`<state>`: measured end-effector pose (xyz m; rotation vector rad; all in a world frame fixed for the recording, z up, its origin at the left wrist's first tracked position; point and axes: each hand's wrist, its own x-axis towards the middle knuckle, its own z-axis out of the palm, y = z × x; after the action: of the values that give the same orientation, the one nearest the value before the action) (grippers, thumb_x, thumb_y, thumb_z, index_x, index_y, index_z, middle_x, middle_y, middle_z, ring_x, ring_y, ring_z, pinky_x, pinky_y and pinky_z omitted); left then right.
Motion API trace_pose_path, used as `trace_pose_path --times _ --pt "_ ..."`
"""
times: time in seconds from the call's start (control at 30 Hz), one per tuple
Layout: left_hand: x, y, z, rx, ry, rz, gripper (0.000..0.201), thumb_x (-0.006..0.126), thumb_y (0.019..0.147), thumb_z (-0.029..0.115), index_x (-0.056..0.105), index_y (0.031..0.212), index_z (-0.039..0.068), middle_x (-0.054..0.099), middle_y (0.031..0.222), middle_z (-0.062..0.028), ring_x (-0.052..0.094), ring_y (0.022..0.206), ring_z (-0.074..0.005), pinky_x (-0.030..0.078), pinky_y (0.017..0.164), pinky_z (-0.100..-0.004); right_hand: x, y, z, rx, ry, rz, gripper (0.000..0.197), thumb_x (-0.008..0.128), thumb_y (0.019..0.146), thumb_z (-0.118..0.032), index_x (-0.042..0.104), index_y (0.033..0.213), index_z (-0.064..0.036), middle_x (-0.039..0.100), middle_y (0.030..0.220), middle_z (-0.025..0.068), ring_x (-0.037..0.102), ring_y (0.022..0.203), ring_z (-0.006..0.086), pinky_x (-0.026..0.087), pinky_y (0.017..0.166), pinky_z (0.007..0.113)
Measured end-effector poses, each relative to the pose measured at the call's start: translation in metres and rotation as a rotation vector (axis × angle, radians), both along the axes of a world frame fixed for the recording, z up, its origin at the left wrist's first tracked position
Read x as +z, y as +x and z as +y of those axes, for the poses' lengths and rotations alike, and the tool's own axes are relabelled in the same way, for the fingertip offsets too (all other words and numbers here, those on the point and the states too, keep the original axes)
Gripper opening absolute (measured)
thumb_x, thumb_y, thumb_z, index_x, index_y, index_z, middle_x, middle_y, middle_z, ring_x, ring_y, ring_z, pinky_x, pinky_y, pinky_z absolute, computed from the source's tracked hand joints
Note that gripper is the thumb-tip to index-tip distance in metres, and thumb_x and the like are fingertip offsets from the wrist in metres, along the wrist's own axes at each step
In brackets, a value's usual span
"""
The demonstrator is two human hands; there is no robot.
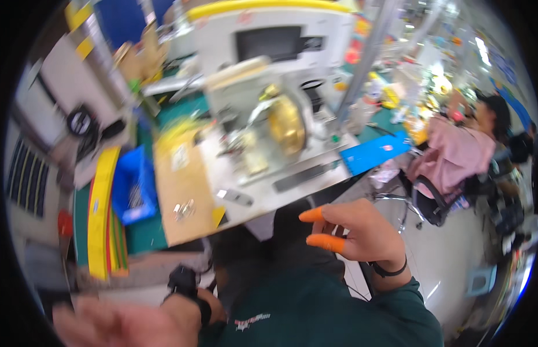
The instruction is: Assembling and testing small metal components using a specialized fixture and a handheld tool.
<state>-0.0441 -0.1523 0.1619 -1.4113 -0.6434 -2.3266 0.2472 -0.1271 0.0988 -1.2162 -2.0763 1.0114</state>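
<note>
My right hand [364,231] is raised in front of the bench edge, orange covers on two of its fingertips. Those fingers are apart, and nothing shows between them. Low on the left, my left hand [115,324] is smeared by motion, so its fingers cannot be made out. A dark device is strapped at the left wrist. On the bench beyond stands a pale machine with a round brass-coloured part [287,124]. Before it lie a flat grey bar [303,176] and a small grey handheld object [235,198]. Small shiny pieces [184,209] rest on a brown board [179,168].
Left on the bench are a blue bin [125,199] with small metal pieces and long yellow, red and green strips [101,214]. A blue sheet [376,151] lies at the right corner. A person in pink [457,150] sits at right, with a light-blue stool [481,281] behind.
</note>
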Motion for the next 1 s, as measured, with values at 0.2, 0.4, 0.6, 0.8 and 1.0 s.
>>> trace_pose_path --times 0.2,0.4,0.6,0.8,1.0 --pt "-0.080 -0.050 0.041 -0.122 -1.037 0.178 0.017 0.081 0.085 0.001 0.078 0.102 0.003 0.059 0.085 -0.0002 0.049 0.076 -0.0081 0.036 0.067 -0.0234 -0.055 -0.081 0.062 0.067 0.244 -0.044 0.024 0.081 0.088 -0.012 0.076 0.111 -0.0048 0.071 0.082 0.0130 0.067 0.066 0.0301 0.052 0.063 0.039" --pt "-0.170 -0.079 0.050 0.211 -1.306 0.322 0.013 0.082 0.084 0.007 0.080 0.096 0.004 0.065 0.084 -0.0084 0.059 0.073 -0.0193 0.045 0.067 -0.0351 -0.116 -0.165 0.103 0.109 0.343 -0.114 0.017 0.074 0.092 -0.015 0.076 0.107 -0.0087 0.072 0.090 0.0124 0.071 0.084 0.0333 0.055 0.073 0.045" --pt "-0.179 -0.080 0.047 0.245 -1.512 0.370 0.009 0.081 0.084 0.010 0.081 0.092 0.005 0.063 0.083 -0.0113 0.063 0.079 -0.0283 0.048 0.071 -0.0406 -0.144 -0.196 0.109 0.174 0.426 -0.259 0.022 0.071 0.089 -0.013 0.077 0.111 -0.0122 0.068 0.094 0.0110 0.071 0.088 0.0336 0.056 0.076 0.045" --pt "-0.184 -0.087 0.064 0.253 -1.469 0.400 0.009 0.080 0.084 0.010 0.081 0.092 0.006 0.061 0.082 -0.0114 0.063 0.078 -0.0293 0.047 0.070 -0.0414 -0.142 -0.181 0.113 0.122 0.492 -0.232 0.021 0.073 0.087 -0.011 0.080 0.108 -0.0126 0.066 0.092 0.0096 0.070 0.084 0.0307 0.055 0.071 0.043" --pt "-0.194 -0.081 0.080 0.180 -1.428 0.423 0.009 0.078 0.085 0.009 0.080 0.094 0.007 0.061 0.085 -0.0122 0.064 0.082 -0.0316 0.049 0.071 -0.0428 -0.140 -0.177 0.103 0.050 0.497 -0.168 0.023 0.074 0.085 -0.010 0.081 0.106 -0.0122 0.066 0.092 0.0100 0.070 0.081 0.0290 0.055 0.067 0.041"
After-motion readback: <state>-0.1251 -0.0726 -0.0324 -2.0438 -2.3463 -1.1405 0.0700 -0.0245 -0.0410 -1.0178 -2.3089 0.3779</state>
